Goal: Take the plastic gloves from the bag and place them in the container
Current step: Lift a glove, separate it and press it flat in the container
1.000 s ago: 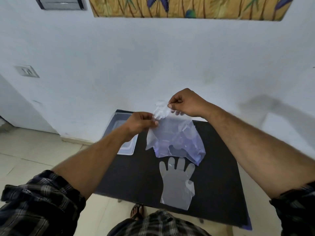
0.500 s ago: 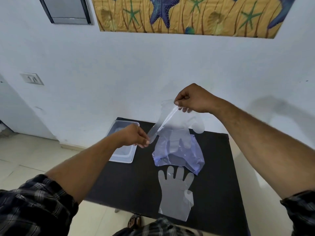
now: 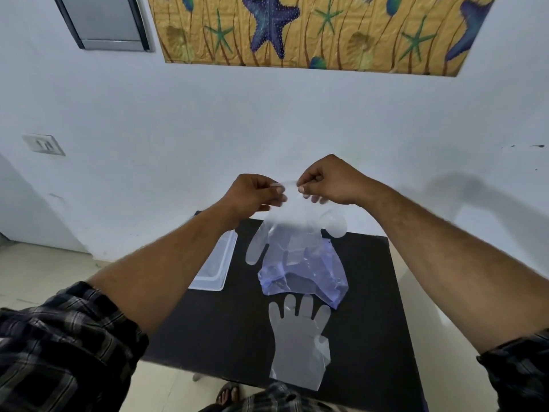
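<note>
Since 0.5 s ago: left hand [image 3: 252,194] has come up from beside the bag to meet the right hand [image 3: 326,182]; both now pinch the cuff edge of one clear held glove [image 3: 297,230], raised above the bench [image 3: 371,322]. Both hands closed narrow, thumb and fingertips on the cuff. Glove hangs fingers-down, fully out of the bluish bag [image 3: 306,275], which lies crumpled below it. Second glove [image 3: 297,343] lies flat on the near bench, unchanged. Clear container [image 3: 217,266] sits at the left bench edge, partly behind the left forearm.
</note>
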